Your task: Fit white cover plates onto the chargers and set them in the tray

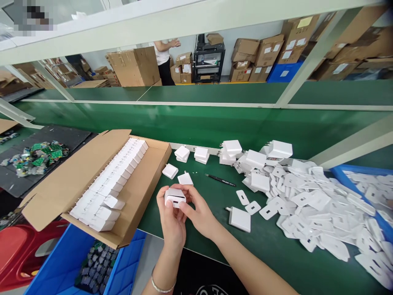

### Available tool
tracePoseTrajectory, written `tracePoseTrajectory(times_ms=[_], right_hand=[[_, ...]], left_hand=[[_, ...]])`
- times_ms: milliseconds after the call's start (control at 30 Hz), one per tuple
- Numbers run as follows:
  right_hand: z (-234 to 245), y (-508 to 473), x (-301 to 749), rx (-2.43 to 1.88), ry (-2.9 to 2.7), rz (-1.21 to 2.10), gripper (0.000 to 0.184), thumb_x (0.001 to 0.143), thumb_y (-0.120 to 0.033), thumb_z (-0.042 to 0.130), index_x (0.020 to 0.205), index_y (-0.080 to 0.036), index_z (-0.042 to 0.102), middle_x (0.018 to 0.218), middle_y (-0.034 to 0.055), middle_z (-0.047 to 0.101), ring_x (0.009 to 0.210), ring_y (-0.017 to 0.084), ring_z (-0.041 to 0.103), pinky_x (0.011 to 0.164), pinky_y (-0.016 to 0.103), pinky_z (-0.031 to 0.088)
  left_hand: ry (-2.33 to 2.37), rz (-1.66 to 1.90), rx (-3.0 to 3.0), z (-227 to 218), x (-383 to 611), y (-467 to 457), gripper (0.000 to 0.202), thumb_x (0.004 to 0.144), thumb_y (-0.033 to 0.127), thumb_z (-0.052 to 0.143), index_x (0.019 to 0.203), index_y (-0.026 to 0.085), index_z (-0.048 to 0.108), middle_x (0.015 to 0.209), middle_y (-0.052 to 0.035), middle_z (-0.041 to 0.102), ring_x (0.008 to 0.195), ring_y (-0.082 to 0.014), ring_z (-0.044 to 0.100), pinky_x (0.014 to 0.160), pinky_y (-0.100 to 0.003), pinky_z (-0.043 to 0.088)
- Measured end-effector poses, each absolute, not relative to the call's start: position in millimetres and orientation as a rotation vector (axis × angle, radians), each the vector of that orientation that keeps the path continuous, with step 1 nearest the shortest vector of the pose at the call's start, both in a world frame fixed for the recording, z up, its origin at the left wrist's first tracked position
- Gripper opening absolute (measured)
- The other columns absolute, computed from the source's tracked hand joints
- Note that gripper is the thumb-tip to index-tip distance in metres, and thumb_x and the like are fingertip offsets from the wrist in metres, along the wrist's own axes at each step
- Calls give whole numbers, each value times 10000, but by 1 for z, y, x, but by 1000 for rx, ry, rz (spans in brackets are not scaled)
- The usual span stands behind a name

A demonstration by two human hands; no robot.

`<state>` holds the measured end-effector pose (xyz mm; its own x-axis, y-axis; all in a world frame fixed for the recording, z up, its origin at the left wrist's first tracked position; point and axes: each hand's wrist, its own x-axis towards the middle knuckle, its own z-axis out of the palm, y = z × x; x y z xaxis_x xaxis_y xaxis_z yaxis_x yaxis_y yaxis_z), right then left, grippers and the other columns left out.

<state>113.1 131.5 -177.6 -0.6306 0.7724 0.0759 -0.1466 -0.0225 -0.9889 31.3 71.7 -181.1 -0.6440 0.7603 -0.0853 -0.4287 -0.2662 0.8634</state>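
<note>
Between both hands, above the table's front edge, is a white charger housing with its slotted end turned towards me. A dark gap shows along the top of that end. My left hand wraps round it from the left and below. My right hand grips its right side, thumb at the lower corner of the end face. Just beyond the fingers lie a white charger and another charger. To the right, a single charger with prongs lies near two loose slotted end covers.
An open cardboard box at left holds rows of white chargers. A black pair of tweezers lies mid-table. A heap of white covers spreads right, beside a blue bin. Another blue bin stands below left; circuit boards lie beyond.
</note>
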Motion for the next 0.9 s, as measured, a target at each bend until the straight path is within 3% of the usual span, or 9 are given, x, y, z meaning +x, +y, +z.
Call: tracePoseTrajectory(times_ms=[67,167,267,367,500,600,733,900], right_hand=[[-179,132,111,-604,-1493,1861,347,941,-397,681,1246,-247,610,1137,75,650,918,203,622,598,265,568],[-181,135,110,-498,-1416,1909,438,913,-506,729,1242,-246,601,1123,80,643,908,210,628,588,274,574],[-180,138,114,-459,-1447,1851,503,887,-537,771,1264,-253,598,1137,80,635,985,225,632,766,335,599],[-175,142,120,-485,-1523,1713,466,880,-475,797,1251,-258,618,1153,69,633,1029,221,612,923,376,548],[-167,144,125,-509,-1602,1605,415,872,-409,796,1225,-261,636,1118,56,618,1012,217,590,932,378,518],[-165,142,124,-541,-1631,1547,379,865,-393,781,1186,-256,631,1076,45,611,961,208,572,885,357,514],[-167,138,122,-594,-1738,1390,250,906,-381,676,1095,-240,596,907,2,551,785,171,489,732,307,447],[-175,136,120,-636,-1733,1485,171,968,-369,606,1075,-238,581,815,-27,499,707,145,444,660,279,384]], left_hand=[[1208,2002,502,-179,35,72,422,936,602,683,1231,342,530,1300,-26,663,738,-118,597,499,-180,383],[1227,2003,629,-177,35,72,414,928,589,703,1232,350,552,1399,-41,630,782,-139,606,510,-193,373],[1396,2008,845,-175,27,70,386,941,581,686,1222,318,653,1448,-77,591,988,-224,641,703,-276,502],[1644,1976,1161,-173,10,67,488,955,681,595,1203,292,753,1344,-121,588,1226,-330,565,946,-390,489],[1654,1710,1394,-168,-11,61,531,978,678,551,1278,295,765,1104,-120,649,956,-289,597,801,-366,456],[1572,1739,1303,-166,-12,61,439,970,614,620,1153,265,813,948,-97,631,827,-256,554,722,-335,417],[1485,1859,1211,-175,2,65,359,1015,557,576,1055,267,784,918,-68,594,796,-232,548,700,-321,417],[1490,1905,1135,-187,15,71,325,1029,540,565,1044,271,748,891,-52,573,774,-213,538,715,-322,419]])
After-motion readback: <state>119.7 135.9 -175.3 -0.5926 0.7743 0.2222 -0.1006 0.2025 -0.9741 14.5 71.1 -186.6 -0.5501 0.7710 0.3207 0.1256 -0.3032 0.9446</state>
